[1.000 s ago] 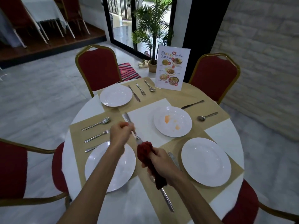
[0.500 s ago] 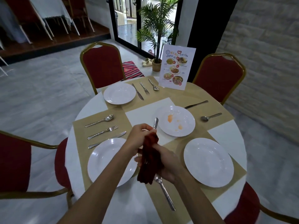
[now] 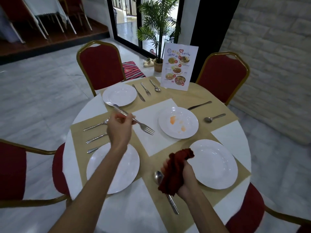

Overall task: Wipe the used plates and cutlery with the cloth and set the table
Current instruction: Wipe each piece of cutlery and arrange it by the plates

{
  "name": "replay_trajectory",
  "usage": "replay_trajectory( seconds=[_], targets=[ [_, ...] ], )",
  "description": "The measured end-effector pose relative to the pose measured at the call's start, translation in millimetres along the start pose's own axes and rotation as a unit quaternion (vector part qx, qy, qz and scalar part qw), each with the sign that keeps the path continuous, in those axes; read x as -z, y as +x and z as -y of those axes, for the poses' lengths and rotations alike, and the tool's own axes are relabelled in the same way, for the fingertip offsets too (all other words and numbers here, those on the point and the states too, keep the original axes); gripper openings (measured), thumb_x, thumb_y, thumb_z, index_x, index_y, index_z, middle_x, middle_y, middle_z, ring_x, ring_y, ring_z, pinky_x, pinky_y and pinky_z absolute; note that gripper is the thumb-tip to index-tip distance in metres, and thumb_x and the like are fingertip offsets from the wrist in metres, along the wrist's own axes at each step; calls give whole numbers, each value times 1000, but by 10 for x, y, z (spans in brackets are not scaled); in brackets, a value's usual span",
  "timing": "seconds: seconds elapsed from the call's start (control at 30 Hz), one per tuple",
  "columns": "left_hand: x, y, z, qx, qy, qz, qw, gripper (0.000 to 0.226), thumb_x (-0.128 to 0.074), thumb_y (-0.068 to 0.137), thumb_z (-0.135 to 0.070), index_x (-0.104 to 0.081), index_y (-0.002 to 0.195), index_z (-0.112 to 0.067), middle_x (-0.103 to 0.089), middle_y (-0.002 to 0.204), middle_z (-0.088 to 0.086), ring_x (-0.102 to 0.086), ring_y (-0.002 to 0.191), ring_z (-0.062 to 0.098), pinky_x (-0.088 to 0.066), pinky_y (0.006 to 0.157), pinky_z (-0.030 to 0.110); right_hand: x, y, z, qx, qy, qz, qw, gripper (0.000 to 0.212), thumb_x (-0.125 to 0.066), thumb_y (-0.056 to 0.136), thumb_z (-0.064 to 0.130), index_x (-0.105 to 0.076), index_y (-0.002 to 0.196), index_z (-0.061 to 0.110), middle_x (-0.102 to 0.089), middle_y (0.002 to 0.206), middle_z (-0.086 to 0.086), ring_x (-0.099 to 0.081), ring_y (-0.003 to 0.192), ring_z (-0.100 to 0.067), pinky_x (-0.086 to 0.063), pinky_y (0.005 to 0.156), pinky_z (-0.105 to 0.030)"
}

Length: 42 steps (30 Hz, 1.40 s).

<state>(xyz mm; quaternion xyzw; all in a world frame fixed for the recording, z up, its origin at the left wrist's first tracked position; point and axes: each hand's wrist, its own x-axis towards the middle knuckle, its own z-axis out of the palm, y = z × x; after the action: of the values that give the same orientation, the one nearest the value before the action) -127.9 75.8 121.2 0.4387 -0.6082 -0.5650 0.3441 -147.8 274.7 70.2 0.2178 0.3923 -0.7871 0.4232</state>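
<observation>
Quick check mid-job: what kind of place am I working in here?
Most likely a restaurant or banquet-hall dining room. A picture menu stands on the round table, which is laid with plates and cutlery on placemats, and padded red chairs with gold frames surround it.

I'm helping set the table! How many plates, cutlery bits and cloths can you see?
Plates: 4
Cutlery: 10, counting the held fork
Cloth: 1
Total: 15
</observation>
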Motion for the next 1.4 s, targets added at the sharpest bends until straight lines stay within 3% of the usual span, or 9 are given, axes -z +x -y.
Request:
replay_trajectory(
  seconds=[0.2, 0.3, 0.47, 0.7, 0.87, 1.07, 1.17, 1.27, 1.4],
  targets=[
    [-238, -945, 251, -60, 89, 103, 989, 23, -74, 83, -19, -55, 71, -14, -67, 66, -6, -64, 68, 6, -47, 61, 17, -297, 115, 95, 0, 32, 43, 999, 58, -47, 103, 49, -67, 114, -5, -71, 108, -18, -69, 103, -30, -51, 100, -44],
    [-160, -1144, 312, -112, 160, 197, 961, 16, -72, 84, -18, -58, 75, -18, -67, 76, -11, -62, 72, 3, -43, 61, 8, -283, 202, 250, 14, 9, 4, 1000, 39, -47, 105, 27, -67, 94, -5, -70, 80, -16, -71, 75, -26, -55, 82, -39],
    [87, -931, 265, -67, 256, 377, 888, 27, -63, 88, -54, -73, 98, -31, -74, 88, -16, -66, 84, -4, -51, 77, 21, -202, 292, 468, 65, -31, -32, 997, 35, -47, 103, 17, -58, 123, -9, -68, 92, -17, -70, 81, -29, -56, 84, -41],
    [-201, -674, 143, -64, 252, 341, 903, 12, -66, 90, -19, -73, 80, -21, -71, 69, -5, -63, 65, 11, -44, 57, 21, -324, 307, 337, 116, -232, -25, 966, 31, -56, 99, 28, -74, 103, 4, -77, 95, -17, -74, 92, -29, -58, 92, -43],
    [-173, -637, 210, 3, 190, 387, 902, 9, -69, 92, -17, -75, 95, -10, -77, 78, 1, -64, 62, 10, -49, 56, 24, -252, 368, 452, 137, -182, -34, 973, 38, -50, 101, 29, -70, 116, 0, -75, 103, -18, -69, 86, -32, -54, 65, -38],
    [-100, -593, 200, 58, 64, 337, 938, 5, -73, 89, -9, -75, 91, -6, -73, 70, 6, -67, 63, 20, -56, 59, 30, -45, 273, 571, 100, -92, -3, 991, 41, -42, 106, 28, -60, 130, -1, -75, 106, -20, -70, 98, -31, -48, 103, -44],
    [-215, -601, 233, 14, 120, 299, 946, 10, -69, 90, -13, -79, 88, -18, -72, 66, -3, -65, 58, 15, -51, 55, 25, -152, 111, 325, 21, -156, 62, 986, 46, -38, 108, 35, -64, 127, 2, -76, 101, -17, -74, 89, -28, -57, 88, -41],
    [-213, -600, 231, -102, 276, 321, 900, 21, -60, 93, -20, -78, 87, -26, -70, 66, -11, -64, 60, 5, -43, 53, 15, -154, 87, 181, -2, -169, 82, 982, 45, -44, 107, 40, -66, 121, 4, -74, 91, -16, -73, 73, -29, -59, 65, -38],
    [-136, -480, 290, -57, 293, 371, 879, 25, -54, 93, -17, -72, 75, -14, -62, 61, -8, -53, 58, 7, -40, 60, 21, -95, 134, 188, 55, -289, 49, 954, 39, -55, 101, 40, -63, 107, 3, -64, 82, -12, -54, 48, -21, -49, 52, -33]
  ],
)
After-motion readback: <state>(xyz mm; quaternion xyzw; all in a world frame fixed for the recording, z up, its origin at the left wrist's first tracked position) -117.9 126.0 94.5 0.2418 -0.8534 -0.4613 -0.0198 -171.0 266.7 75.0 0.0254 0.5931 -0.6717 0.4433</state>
